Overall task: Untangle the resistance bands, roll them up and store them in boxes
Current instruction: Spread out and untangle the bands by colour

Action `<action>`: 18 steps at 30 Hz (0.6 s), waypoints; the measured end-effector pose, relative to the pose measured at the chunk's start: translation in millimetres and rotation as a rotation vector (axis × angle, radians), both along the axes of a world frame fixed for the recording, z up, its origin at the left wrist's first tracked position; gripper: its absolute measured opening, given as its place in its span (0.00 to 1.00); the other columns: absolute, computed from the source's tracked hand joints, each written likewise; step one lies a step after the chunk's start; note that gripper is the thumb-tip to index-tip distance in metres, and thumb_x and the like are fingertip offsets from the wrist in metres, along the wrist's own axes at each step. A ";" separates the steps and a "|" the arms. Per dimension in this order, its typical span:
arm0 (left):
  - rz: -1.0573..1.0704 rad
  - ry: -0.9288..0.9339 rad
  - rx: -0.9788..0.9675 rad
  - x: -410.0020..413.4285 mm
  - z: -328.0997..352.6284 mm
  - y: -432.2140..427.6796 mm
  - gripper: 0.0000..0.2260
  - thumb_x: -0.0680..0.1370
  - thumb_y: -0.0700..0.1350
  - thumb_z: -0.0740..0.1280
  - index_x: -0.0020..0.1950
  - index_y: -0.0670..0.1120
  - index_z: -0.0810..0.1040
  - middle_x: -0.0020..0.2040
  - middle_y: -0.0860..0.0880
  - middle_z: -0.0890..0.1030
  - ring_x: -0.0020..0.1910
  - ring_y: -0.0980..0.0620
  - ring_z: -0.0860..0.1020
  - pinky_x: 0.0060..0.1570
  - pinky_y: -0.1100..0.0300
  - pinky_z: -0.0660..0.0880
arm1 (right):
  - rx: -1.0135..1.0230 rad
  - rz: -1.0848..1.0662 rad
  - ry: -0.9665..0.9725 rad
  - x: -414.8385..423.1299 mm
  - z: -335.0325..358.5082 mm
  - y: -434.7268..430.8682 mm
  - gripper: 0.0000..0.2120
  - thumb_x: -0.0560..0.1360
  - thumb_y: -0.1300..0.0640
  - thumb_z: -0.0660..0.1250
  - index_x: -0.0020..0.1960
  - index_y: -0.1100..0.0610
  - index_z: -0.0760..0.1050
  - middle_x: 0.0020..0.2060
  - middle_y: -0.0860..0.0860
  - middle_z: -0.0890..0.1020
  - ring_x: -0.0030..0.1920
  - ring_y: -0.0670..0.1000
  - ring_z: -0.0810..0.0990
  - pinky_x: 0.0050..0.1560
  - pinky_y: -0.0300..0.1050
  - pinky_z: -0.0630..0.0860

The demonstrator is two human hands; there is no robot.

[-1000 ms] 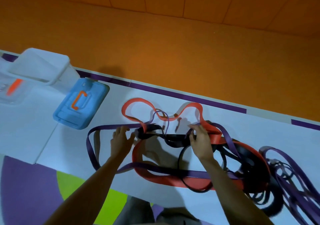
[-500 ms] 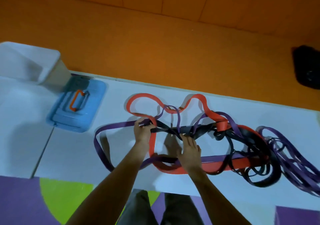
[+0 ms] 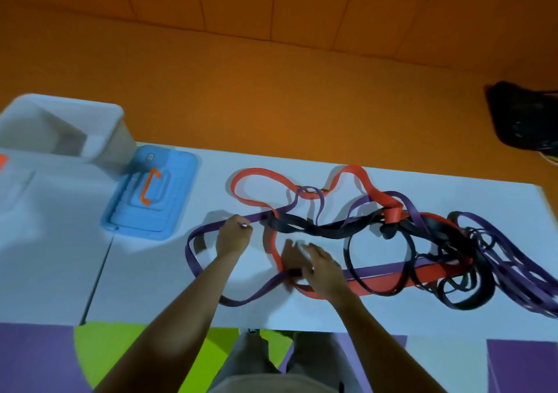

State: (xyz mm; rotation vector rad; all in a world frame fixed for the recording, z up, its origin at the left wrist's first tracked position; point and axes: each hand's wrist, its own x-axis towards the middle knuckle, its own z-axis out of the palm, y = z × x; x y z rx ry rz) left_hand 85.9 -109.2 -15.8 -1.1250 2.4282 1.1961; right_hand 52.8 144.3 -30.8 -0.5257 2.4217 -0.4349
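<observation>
A tangle of resistance bands lies on the white table: a wide red band, a wide purple band, a black band across the middle, and thin purple bands heaped at the right. My left hand pinches the purple band near its upper run. My right hand, blurred, lies over the spot where the purple and red bands cross, fingers spread. A clear open box stands at the far left.
A blue lid with an orange handle lies flat beside the clear box. A black bag sits on the orange floor at the far right. Purple and green floor mats lie below the table's near edge.
My left hand has slid left along the purple band, away from the knot. My right hand has come down toward the near crossing of the purple and red bands.
</observation>
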 end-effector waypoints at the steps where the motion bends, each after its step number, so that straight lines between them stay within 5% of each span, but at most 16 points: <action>1: -0.030 -0.013 -0.106 4.5 -2.6 -5.8 0.10 0.84 0.43 0.66 0.64 0.42 0.80 0.61 0.42 0.83 0.60 0.41 0.82 0.58 0.49 0.80 | -0.029 0.033 -0.064 4.6 -0.4 0.1 0.29 0.83 0.55 0.65 0.82 0.47 0.62 0.80 0.50 0.68 0.78 0.56 0.67 0.77 0.58 0.67; 7: -0.058 -0.217 -0.430 22.8 -17.0 -37.2 0.15 0.80 0.43 0.70 0.66 0.50 0.77 0.69 0.43 0.74 0.73 0.39 0.70 0.70 0.34 0.66 | -0.130 0.172 -0.043 34.6 -8.3 16.4 0.23 0.85 0.49 0.61 0.79 0.40 0.68 0.74 0.47 0.73 0.72 0.54 0.72 0.69 0.55 0.75; 11: -0.107 -0.147 -0.401 35.2 -30.8 -56.8 0.17 0.82 0.36 0.64 0.68 0.50 0.77 0.60 0.44 0.78 0.62 0.39 0.77 0.62 0.39 0.76 | -0.222 0.161 -0.035 38.5 -0.5 22.0 0.24 0.80 0.28 0.51 0.73 0.31 0.68 0.65 0.39 0.77 0.65 0.47 0.77 0.62 0.50 0.80; 16: -0.054 0.117 -0.377 24.9 -24.2 -67.7 0.07 0.84 0.37 0.67 0.60 0.42 0.80 0.56 0.41 0.83 0.56 0.39 0.82 0.52 0.44 0.82 | -0.087 0.253 0.056 24.8 -0.2 26.4 0.27 0.82 0.43 0.67 0.79 0.35 0.64 0.76 0.42 0.74 0.69 0.54 0.78 0.66 0.54 0.79; 18: -0.036 0.102 -0.402 13.6 -19.1 -66.9 0.08 0.82 0.36 0.67 0.60 0.42 0.80 0.59 0.40 0.82 0.60 0.38 0.80 0.56 0.41 0.80 | -0.083 0.276 0.055 20.4 1.1 26.5 0.24 0.81 0.43 0.68 0.75 0.36 0.67 0.70 0.44 0.78 0.66 0.55 0.79 0.62 0.56 0.81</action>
